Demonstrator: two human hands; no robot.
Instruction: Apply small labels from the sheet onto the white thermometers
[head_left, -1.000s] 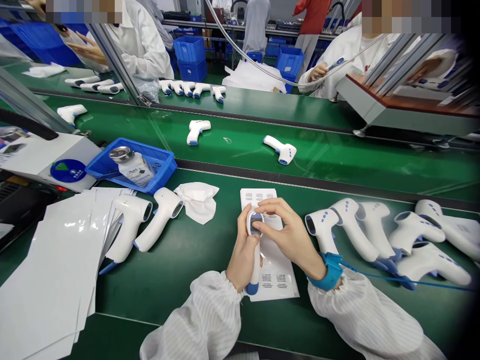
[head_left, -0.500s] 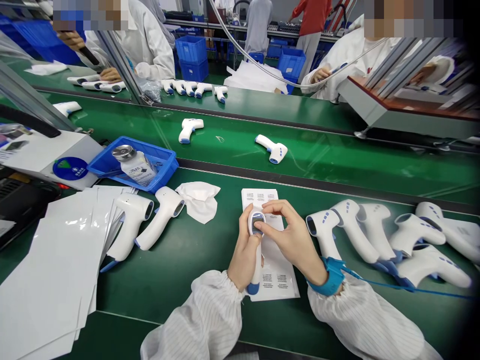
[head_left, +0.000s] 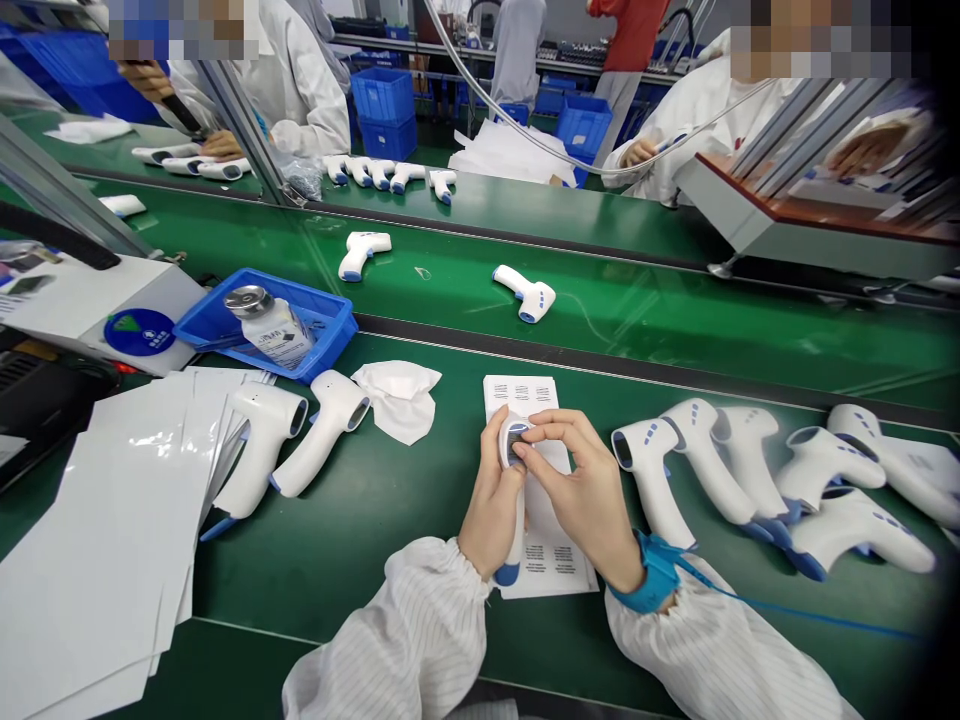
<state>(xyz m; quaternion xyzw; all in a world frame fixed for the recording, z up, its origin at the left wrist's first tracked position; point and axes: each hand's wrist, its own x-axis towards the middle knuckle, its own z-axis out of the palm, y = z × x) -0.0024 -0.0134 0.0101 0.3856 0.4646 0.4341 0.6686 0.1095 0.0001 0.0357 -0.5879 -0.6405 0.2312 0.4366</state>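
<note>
A white infrared thermometer [head_left: 509, 540] with a blue handle end stands between my hands, its screen end toward me. My left hand [head_left: 486, 500] is closed around its body from the left. At the screen, the thumb and fingertips of my right hand [head_left: 581, 485] pinch together; whether they hold anything thin there I cannot make out. A teal wrist strap [head_left: 651, 575] with a blue cord circles my right wrist. Beneath the thermometer lies a sheet of printed labels [head_left: 559, 540], partly covered by my hands.
More thermometers [head_left: 652, 460] lie to the right, and two thermometers [head_left: 259, 445] to the left beside white sheets [head_left: 112, 530]. A blue tray [head_left: 337, 345] holds a bottle [head_left: 274, 330]. Beyond runs a green conveyor belt [head_left: 637, 310] carrying thermometers. Co-workers sit across it.
The thermometers on the belt have shifted left. My right hand's fingers have drawn in closer over the screen, and its wrist has moved slightly left. My left hand keeps its hold.
</note>
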